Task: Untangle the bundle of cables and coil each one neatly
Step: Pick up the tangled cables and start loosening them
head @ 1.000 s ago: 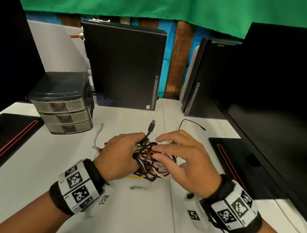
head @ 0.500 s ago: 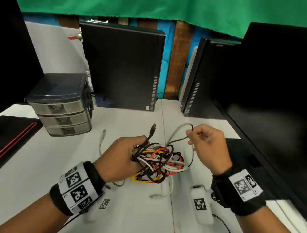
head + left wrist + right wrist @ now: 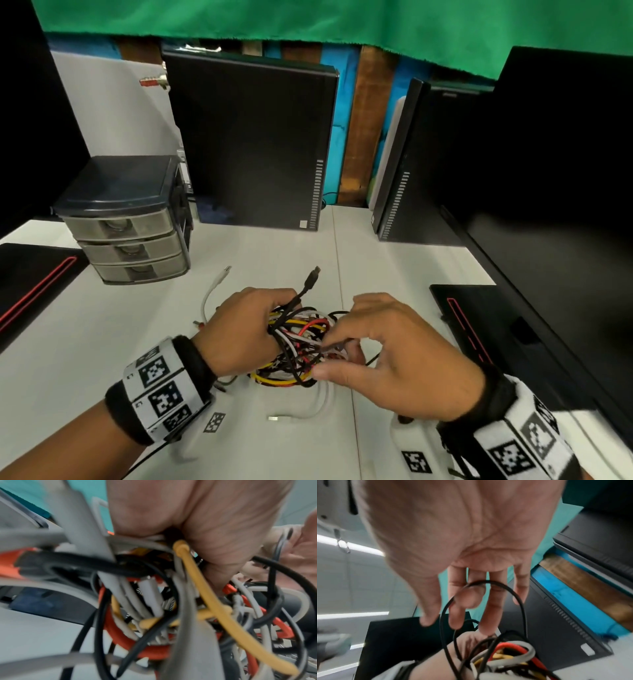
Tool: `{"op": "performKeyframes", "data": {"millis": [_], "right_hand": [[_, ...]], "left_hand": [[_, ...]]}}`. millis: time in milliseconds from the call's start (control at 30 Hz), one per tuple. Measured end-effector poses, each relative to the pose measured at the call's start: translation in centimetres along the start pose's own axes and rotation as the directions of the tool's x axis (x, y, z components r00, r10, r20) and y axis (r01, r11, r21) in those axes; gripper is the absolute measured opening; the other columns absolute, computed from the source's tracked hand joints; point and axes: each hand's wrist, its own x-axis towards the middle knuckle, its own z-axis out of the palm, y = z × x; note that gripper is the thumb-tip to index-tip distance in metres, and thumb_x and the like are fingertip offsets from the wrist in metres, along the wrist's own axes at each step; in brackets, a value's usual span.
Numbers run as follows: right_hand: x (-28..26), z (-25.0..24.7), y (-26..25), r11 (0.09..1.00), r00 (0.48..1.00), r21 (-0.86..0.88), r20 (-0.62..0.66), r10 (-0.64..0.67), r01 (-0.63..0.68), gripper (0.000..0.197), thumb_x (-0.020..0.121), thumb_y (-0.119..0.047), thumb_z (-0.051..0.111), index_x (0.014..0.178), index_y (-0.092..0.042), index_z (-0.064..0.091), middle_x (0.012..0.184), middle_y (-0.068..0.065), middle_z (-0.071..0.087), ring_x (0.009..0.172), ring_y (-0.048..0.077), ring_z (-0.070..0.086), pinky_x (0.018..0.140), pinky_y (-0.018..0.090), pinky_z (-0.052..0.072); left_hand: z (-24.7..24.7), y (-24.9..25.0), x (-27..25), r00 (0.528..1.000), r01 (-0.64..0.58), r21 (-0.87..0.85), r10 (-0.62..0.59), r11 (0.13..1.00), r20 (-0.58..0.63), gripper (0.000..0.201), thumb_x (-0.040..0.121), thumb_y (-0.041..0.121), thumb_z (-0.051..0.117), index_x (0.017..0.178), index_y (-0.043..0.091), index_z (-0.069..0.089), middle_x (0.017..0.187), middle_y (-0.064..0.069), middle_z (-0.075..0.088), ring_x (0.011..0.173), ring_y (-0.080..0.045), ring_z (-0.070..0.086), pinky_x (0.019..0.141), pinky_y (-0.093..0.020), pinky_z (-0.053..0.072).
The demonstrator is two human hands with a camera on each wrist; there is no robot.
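Observation:
A tangled bundle of cables [image 3: 298, 346], black, white, red and yellow, lies on the white table [image 3: 102, 342]. My left hand [image 3: 246, 329] grips its left side, fingers curled round several strands [image 3: 154, 615]. A black plug [image 3: 313, 275] sticks up past that hand. My right hand [image 3: 394, 356] hovers over the bundle's right side, thumb low and index finger reaching in among the strands. In the right wrist view its fingers [image 3: 455, 615] are nearly straight, and a thin black cable loop [image 3: 488, 582] arches across them. A white cable end [image 3: 219, 279] trails off to the left.
A grey three-drawer unit [image 3: 126, 222] stands at the back left. Two black computer towers [image 3: 253, 144] [image 3: 411, 164] stand behind, and a dark monitor [image 3: 548, 205] fills the right. Black mats [image 3: 30, 277] [image 3: 496, 325] flank the work area. A white USB plug [image 3: 274, 418] lies near me.
Half a second ago my right hand held a thin black cable pulled out to the right; it has come back onto the bundle. My left hand kept its grip.

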Motion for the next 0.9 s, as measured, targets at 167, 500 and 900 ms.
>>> {"op": "performKeyframes", "data": {"millis": [167,500,900], "right_hand": [[1.0,-2.5,3.4,0.885,0.819,0.444,-0.451,0.355,-0.140,0.027,0.091,-0.026,0.068,0.068,-0.013,0.069,0.060,0.004,0.066,0.055,0.006,0.059,0.063,0.016,0.048],[1.1,0.2,3.5,0.954,0.743,0.190,-0.599,0.300,-0.232,0.005,0.090,-0.024,0.069,0.086,-0.025,0.069,0.078,-0.013,0.066,0.077,0.008,0.062,0.062,0.016,0.049],[0.9,5.8,0.6,0.960,0.923,-0.183,-0.360,0.136,-0.213,0.023,0.083,-0.049,0.058,0.080,-0.032,0.073,0.063,-0.021,0.035,0.068,0.004,0.043,0.058,0.018,0.037]], "left_hand": [[-0.7,-0.2,0.1,0.998,-0.057,-0.071,0.059,0.996,0.026,0.009,0.083,0.023,0.066,0.078,0.025,0.059,0.070,0.007,0.065,0.068,-0.015,0.062,0.065,-0.038,0.055],[-1.7,-0.8,0.4,0.996,0.088,-0.139,-0.083,0.986,0.040,0.006,0.078,0.030,0.070,0.077,0.034,0.066,0.078,0.014,0.072,0.076,-0.006,0.068,0.074,-0.038,0.058],[-0.2,2.9,-0.5,0.996,0.082,0.283,-0.072,0.956,-0.045,0.032,0.068,0.045,0.045,0.090,0.027,0.058,0.079,0.008,0.066,0.072,-0.017,0.059,0.062,-0.033,0.049]]}}
